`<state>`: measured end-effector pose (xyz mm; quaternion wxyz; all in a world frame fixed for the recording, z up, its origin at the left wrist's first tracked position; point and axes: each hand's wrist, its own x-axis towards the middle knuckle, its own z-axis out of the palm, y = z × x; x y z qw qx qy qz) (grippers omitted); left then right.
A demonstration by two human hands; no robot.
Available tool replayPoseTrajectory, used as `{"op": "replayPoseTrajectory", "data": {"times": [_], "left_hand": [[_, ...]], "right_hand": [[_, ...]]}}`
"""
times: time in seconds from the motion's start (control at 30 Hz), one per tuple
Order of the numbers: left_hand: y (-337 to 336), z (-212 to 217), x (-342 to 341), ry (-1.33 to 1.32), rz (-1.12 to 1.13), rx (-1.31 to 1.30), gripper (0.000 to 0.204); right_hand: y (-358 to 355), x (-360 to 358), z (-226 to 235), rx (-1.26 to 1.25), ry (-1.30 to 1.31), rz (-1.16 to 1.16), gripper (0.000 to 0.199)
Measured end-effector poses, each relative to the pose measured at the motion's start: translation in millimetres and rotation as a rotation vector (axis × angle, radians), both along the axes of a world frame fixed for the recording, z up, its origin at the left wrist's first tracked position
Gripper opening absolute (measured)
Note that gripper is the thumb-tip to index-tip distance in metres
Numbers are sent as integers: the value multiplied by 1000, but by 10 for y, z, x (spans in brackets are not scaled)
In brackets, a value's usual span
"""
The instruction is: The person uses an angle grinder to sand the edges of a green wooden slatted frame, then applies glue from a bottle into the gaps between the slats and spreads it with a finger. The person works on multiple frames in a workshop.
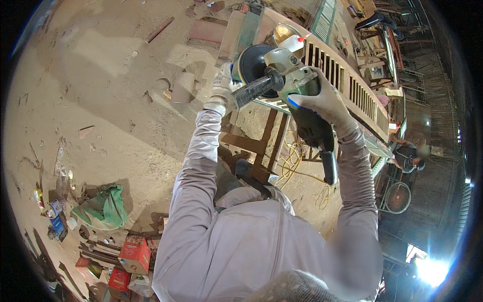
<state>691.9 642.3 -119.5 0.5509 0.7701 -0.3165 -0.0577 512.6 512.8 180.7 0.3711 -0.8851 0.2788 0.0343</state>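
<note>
Between my hands is an angle grinder (302,100) with a wide dark disc (251,63) and a dark side handle (259,88). My right hand (327,98), in a pale glove, is closed round the tool's body behind the metal head. At the disc's left edge, by the end of the side handle, my gloved left hand (221,86) is closed on the tool, its fingertips partly hidden. Beyond the tool a slatted wooden panel (347,83) lies on a bench. A white bottle with a red tip (292,43) is by a round metal container (283,33).
A yellow cord (291,163) coils on the floor near the wooden supports (251,143). Left of me lie a green sack (104,207) and red boxes (135,254). Another person (407,153) is at the far right, near a wheel (397,197).
</note>
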Motion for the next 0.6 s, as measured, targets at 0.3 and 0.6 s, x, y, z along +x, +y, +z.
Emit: {"op": "replayPoseTrajectory", "data": {"times": [0.3,0.6], "left_hand": [[59,115,-84,109,-59,-30,67],[32,70,-16,70,-82,-93,64]], "right_hand": [[-122,-188,25,126,6,-140,91],[-99,-81,-41,-37,7,-39,101]]}}
